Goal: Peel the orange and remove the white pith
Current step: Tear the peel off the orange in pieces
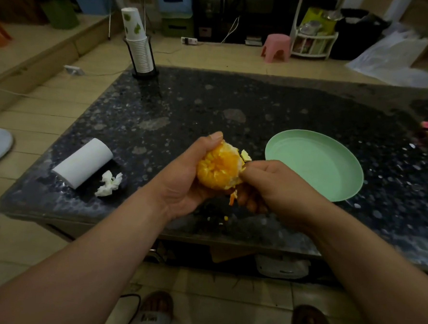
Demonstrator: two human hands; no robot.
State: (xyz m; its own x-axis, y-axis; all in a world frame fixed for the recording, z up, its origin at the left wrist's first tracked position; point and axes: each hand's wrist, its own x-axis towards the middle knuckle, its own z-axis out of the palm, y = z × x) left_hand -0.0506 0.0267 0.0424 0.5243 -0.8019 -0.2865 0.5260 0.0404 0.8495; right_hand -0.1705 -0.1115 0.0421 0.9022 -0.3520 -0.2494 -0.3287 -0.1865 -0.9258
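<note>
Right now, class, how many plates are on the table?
1: a green plate on the table, right of the orange, beside the right hand. No others show.

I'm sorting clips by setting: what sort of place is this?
Probably a home living room: a low speckled dark table, a pink plastic stool beyond it, and stacked paper cups in a holder.

You have no words, brands or numbers here that can be read. The top paper cup (132,23), at the far left of the surface (237,98), carries only green leaf shapes. The slippers (149,317) on the floor at the near edge each bear a small dark mark on the strap, too blurred for you to make out.
</note>
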